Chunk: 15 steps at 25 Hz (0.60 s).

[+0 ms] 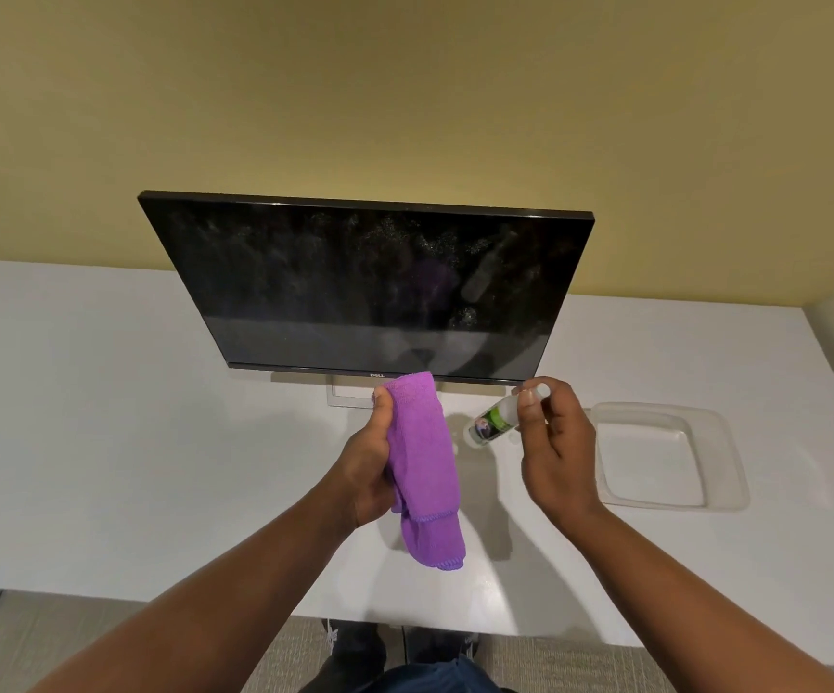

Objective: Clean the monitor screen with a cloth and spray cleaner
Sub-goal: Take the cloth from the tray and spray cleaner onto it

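A black monitor (365, 287) stands on the white desk (105, 417), its dark screen speckled with spray droplets, mostly on the upper right. My left hand (367, 467) grips a folded purple cloth (427, 472) just below the screen's bottom edge; the cloth hangs down over the desk. My right hand (552, 442) holds a small white spray bottle (495, 417) with a green label by its top, tilted with its base down to the left, right of the cloth.
A shallow clear plastic tray (720, 442) sits on the desk at the right, near my right hand. The monitor's clear stand base (350, 395) is under the screen. A yellow wall rises behind the desk. My feet show below the desk's front edge.
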{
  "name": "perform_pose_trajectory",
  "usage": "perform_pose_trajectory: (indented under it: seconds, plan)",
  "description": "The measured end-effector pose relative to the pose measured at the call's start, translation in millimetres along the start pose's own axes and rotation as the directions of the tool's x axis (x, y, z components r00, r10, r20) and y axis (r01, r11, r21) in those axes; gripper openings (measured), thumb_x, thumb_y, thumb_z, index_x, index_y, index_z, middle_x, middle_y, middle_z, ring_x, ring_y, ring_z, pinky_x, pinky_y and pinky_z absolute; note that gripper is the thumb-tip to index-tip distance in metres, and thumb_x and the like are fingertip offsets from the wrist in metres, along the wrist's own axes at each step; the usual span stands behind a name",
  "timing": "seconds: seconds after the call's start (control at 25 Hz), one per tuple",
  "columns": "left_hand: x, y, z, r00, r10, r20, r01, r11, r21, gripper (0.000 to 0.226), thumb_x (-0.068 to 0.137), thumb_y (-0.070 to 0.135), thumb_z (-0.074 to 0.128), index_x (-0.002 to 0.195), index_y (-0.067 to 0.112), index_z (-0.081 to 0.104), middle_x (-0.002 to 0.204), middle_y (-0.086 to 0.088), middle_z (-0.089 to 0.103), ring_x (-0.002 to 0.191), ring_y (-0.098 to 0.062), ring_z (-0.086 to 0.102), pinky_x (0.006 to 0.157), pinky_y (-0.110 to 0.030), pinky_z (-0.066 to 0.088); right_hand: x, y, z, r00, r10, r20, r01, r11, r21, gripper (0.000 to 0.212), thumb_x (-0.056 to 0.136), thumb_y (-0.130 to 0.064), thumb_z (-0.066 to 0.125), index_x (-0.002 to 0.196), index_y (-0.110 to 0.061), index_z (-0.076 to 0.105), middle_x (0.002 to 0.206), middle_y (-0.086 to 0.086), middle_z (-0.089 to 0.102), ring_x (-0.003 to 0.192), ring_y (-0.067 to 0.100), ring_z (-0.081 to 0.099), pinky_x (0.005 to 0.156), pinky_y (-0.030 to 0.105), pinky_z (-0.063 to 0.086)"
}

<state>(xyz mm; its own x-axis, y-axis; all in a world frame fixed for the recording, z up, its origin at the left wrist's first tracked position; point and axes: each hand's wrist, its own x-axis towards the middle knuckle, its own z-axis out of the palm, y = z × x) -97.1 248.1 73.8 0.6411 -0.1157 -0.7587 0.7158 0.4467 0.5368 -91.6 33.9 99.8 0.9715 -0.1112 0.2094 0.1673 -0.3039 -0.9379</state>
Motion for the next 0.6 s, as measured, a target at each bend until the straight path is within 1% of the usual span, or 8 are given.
perform_pose_trajectory:
  seconds: [0.08,0.2,0.28,0.32,0.4,0.44,0.52,0.6]
  plan:
    - [-4,-1,4,1.0,-0.004,-0.006,0.004,1.0,0.026,0.068,0.098,0.069,0.038,0.125,0.016,0.069,0.106,-0.015,0.076,0.097,-0.033,0.075,0.085,-0.048,0.061,-4,-12,7,0.996,-0.062,0.068,0.06,0.998,0.034,0.024,0.105,-0.045,0.043,0.103,-0.026,0.058,0.094,-0.011,0.062,0.084,0.014,0.06,0.073,0.021,0.047]
    - [-9,-3,7,0.999,-0.024,-0.024,0.025,0.999,0.034,0.07,0.096,0.073,0.035,0.124,0.018,0.069,0.102,-0.014,0.078,0.091,-0.03,0.078,0.079,-0.045,0.062,-10,-25,15,0.983,-0.095,0.156,0.087,0.995,0.054,0.039,0.104,-0.056,0.039,0.106,-0.023,0.059,0.097,-0.014,0.061,0.089,0.012,0.062,0.074,0.015,0.047]
    - [-11,-7,6,0.999,-0.033,-0.035,0.034,0.999,0.03,0.071,0.095,0.074,0.036,0.126,0.019,0.067,0.107,-0.016,0.077,0.096,-0.033,0.077,0.082,-0.048,0.062,-14,-29,19,0.98,-0.079,0.183,0.068,0.996,0.062,0.042,0.103,-0.061,0.037,0.111,-0.025,0.057,0.1,-0.018,0.061,0.092,0.009,0.063,0.074,0.01,0.046]
    - [-12,-10,4,0.999,-0.035,-0.04,0.036,0.999,0.023,0.071,0.094,0.075,0.037,0.127,0.019,0.067,0.111,-0.017,0.076,0.1,-0.035,0.075,0.085,-0.05,0.062,-16,-29,20,0.98,-0.057,0.193,0.044,0.997,0.067,0.04,0.102,-0.062,0.037,0.118,-0.03,0.055,0.103,-0.02,0.061,0.095,0.007,0.063,0.075,0.009,0.047]
    - [-13,-13,2,0.998,-0.039,-0.048,0.039,0.999,0.002,0.071,0.093,0.075,0.04,0.129,0.019,0.066,0.114,-0.018,0.075,0.106,-0.037,0.073,0.089,-0.053,0.061,-20,-29,21,0.974,0.006,0.226,-0.023,0.997,0.075,0.041,0.099,-0.065,0.04,0.136,-0.046,0.044,0.111,-0.022,0.062,0.101,0.004,0.064,0.078,0.009,0.048]
    - [-14,-15,2,0.998,-0.038,-0.05,0.038,0.999,-0.007,0.07,0.093,0.075,0.041,0.13,0.02,0.065,0.115,-0.019,0.074,0.107,-0.038,0.073,0.091,-0.054,0.06,-22,-28,21,0.966,0.038,0.254,-0.056,0.996,0.067,0.047,0.098,-0.065,0.045,0.142,-0.055,0.034,0.115,-0.022,0.062,0.105,0.002,0.064,0.08,0.009,0.05]
    - [-14,-16,3,0.998,-0.039,-0.05,0.038,0.999,-0.021,0.069,0.093,0.074,0.042,0.13,0.02,0.063,0.118,-0.019,0.073,0.111,-0.039,0.071,0.094,-0.056,0.059,-26,-26,25,0.951,0.085,0.299,-0.09,0.996,0.004,0.071,0.092,-0.062,0.058,0.148,-0.064,0.014,0.129,-0.015,0.058,0.11,-0.003,0.061,0.082,0.008,0.05]
    - [-13,-16,4,0.998,-0.047,-0.05,0.047,0.999,-0.02,0.068,0.093,0.075,0.042,0.129,0.02,0.062,0.119,-0.019,0.071,0.111,-0.038,0.071,0.093,-0.056,0.059,-29,-23,29,0.939,0.116,0.324,-0.104,0.993,-0.056,0.095,0.086,-0.052,0.071,0.15,-0.064,0.002,0.136,-0.014,0.052,0.113,-0.01,0.057,0.081,0.003,0.048]
